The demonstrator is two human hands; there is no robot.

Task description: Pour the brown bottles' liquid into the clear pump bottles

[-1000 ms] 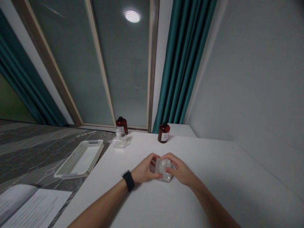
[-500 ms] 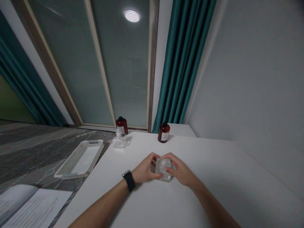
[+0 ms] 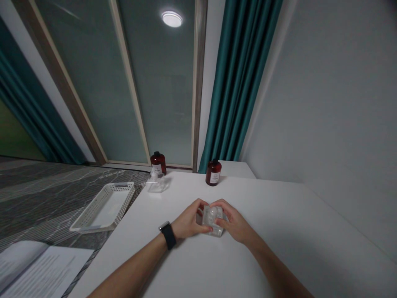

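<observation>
Between my two hands, on the white table, is a clear square bottle with a rounded, see-through top. My left hand, below a dark wristwatch, curls round the bottle's left side, thumb along the front edge. On the other side my right hand closes round it, the fingers at its far edge and the thumb by the rounded top. The fingertips of both hands nearly meet behind it. Whether the bottle is glass or plastic I cannot tell.
Farther back stand a brown labelled bottle and, at the left corner, another brown bottle behind a clear square container. Left of the table are a white perforated basket and an open book. A wall rises right.
</observation>
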